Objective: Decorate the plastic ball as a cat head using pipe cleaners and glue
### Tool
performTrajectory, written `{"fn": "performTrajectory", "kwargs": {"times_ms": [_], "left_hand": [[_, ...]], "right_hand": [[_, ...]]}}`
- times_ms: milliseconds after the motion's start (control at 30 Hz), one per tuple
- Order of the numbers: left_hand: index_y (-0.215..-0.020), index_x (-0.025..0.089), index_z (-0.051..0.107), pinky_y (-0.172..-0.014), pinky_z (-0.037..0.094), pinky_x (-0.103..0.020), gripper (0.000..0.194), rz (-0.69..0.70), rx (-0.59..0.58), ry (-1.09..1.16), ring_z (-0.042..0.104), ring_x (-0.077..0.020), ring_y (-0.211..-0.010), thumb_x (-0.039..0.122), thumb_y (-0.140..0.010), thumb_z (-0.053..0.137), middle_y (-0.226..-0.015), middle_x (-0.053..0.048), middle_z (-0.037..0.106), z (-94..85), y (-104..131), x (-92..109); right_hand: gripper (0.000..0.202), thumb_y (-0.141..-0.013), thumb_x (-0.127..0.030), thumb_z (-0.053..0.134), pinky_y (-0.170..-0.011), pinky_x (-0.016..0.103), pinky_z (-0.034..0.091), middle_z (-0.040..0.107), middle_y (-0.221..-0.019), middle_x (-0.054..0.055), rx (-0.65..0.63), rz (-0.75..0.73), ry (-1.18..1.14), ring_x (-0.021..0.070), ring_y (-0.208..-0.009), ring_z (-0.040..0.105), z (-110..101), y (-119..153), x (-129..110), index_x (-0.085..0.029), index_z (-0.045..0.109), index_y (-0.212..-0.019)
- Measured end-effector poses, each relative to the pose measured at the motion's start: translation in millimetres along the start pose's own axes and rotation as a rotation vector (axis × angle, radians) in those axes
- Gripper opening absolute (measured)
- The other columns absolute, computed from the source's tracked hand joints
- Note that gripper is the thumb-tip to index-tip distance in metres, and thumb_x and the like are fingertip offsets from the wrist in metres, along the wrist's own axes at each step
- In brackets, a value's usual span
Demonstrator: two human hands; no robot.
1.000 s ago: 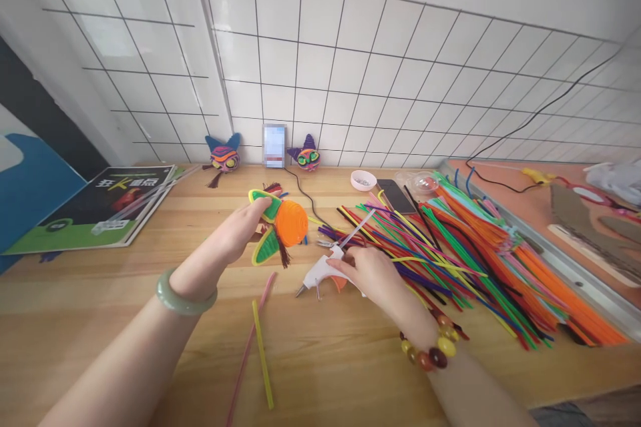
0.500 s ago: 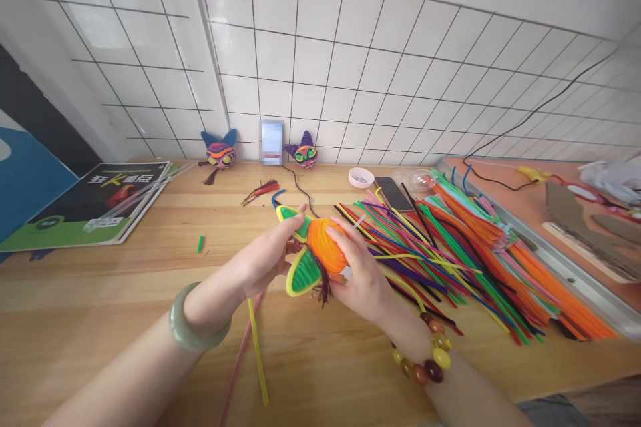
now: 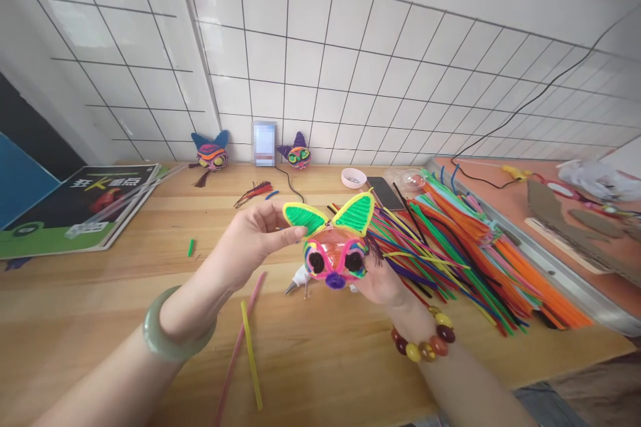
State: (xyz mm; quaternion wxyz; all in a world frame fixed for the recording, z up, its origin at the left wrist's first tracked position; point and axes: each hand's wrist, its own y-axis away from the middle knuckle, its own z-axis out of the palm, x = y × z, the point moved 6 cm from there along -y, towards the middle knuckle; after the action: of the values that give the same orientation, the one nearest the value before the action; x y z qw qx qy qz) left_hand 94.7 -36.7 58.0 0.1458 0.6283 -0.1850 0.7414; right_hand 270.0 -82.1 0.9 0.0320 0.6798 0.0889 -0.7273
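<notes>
Between my hands, above the table, is a pipe-cleaner animal head [image 3: 334, 253] with green ears edged in yellow, pink-rimmed dark eyes and a purple nose. My left hand [image 3: 265, 233] pinches the base of its left-side ear between thumb and fingers. On the other side, my right hand [image 3: 383, 280] holds the head from behind and below; its fingers are mostly hidden by the head. A dark tassel [image 3: 373, 247] hangs at the right ear. Behind and below the head, a white nozzle-tipped tool [image 3: 299, 279] partly shows. A yellow pipe cleaner [image 3: 251, 353] and a pink one [image 3: 240, 343] lie in front.
Many coloured pipe cleaners [image 3: 451, 253] spread across the right side. Two finished animal heads [image 3: 212, 152] and a lit phone [image 3: 264, 144] lean on the tiled wall. A pink bowl [image 3: 354, 178] and a dark phone [image 3: 384, 193] sit behind; a book [image 3: 115, 213] lies left.
The animal head has been turned round: its orange back faced me before, now its eyes and nose do. My hands have shifted their hold on it, and the nozzle-tipped tool has come into view.
</notes>
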Motion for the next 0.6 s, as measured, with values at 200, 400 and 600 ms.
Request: {"fn": "performTrajectory", "kwargs": {"times_ms": [200, 400, 600], "left_hand": [[-0.092, 0.018, 0.075, -0.088, 0.054, -0.035, 0.02, -0.009, -0.042, -0.034, 0.07, -0.0237, -0.095, 0.03, -0.076, 0.077, -0.098, -0.006, 0.078, 6.5, 5, -1], [-0.091, 0.02, 0.077, -0.085, 0.054, -0.034, 0.019, 0.001, -0.021, -0.107, 0.071, -0.0235, -0.091, 0.032, -0.077, 0.076, -0.095, -0.004, 0.078, 9.8, 9, 2], [-0.086, 0.02, 0.078, -0.082, 0.056, -0.033, 0.016, -0.017, -0.008, -0.127, 0.072, -0.0242, -0.089, 0.032, -0.076, 0.075, -0.093, -0.005, 0.079, 12.2, 11, 5]], "right_hand": [[0.065, -0.064, -0.071, 0.063, -0.098, 0.052, 0.048, 0.063, -0.131, 0.012, -0.052, 0.13, -0.274, 0.0346, -0.122, 0.058, 14, 2, -3, -0.026, 0.06, -0.111], [0.06, -0.066, -0.07, 0.056, -0.094, 0.051, 0.049, 0.069, -0.119, 0.011, -0.049, 0.155, -0.226, 0.0339, -0.115, 0.062, 9, 3, 5, -0.027, 0.063, -0.106], [0.053, -0.065, -0.067, 0.06, -0.095, 0.051, 0.048, 0.072, -0.11, 0.01, -0.055, 0.155, -0.294, 0.0337, -0.113, 0.063, 11, 3, 7, -0.027, 0.066, -0.1]]}}
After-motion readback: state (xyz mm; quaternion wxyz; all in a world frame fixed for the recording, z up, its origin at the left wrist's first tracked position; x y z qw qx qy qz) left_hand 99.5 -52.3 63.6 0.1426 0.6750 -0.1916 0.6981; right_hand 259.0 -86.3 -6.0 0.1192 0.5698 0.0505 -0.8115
